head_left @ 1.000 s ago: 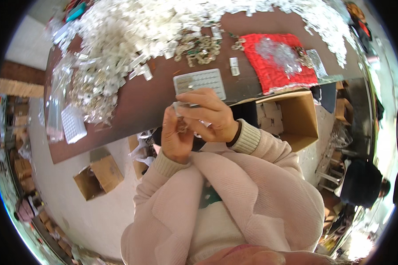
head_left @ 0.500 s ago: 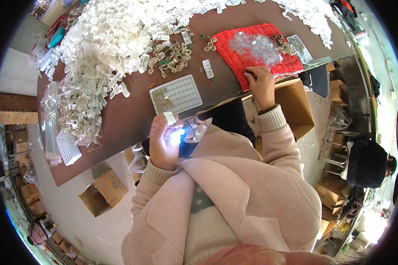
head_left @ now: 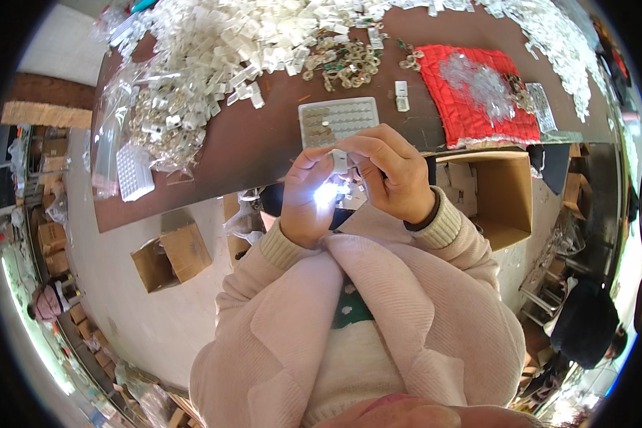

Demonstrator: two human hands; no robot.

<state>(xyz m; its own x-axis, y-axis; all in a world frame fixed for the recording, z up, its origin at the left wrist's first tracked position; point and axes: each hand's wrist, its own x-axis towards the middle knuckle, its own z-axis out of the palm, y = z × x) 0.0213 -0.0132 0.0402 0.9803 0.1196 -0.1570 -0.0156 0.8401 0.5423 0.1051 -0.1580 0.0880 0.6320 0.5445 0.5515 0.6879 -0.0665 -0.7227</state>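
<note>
Close above my lap, in front of the table edge, my left hand [head_left: 308, 203] grips a small white plastic case [head_left: 339, 161] between thumb and fingers. My right hand [head_left: 392, 178] meets it from the other side, its fingertips closed on the same case. A bright bluish-white light [head_left: 328, 194] glows just below the case, by my left palm; its glare hides the detail there. Just beyond my hands lies a pale tray [head_left: 357, 125] with rows of round pockets, small disc-shaped pieces at its left side. Another small white case [head_left: 401, 96] lies to the right of the tray.
White plastic pieces are heaped along the far table [head_left: 264, 43]. Metallic parts [head_left: 344, 60] lie in a tangle before them. A red quilted cloth [head_left: 435, 78] carries clear plastic pieces [head_left: 478, 85]. Cardboard boxes stand below, at right [head_left: 506, 192] and left [head_left: 189, 250].
My right hand has left the red cloth and come in to the white case in my left hand. The view has shifted, so the table sits higher and further right.
</note>
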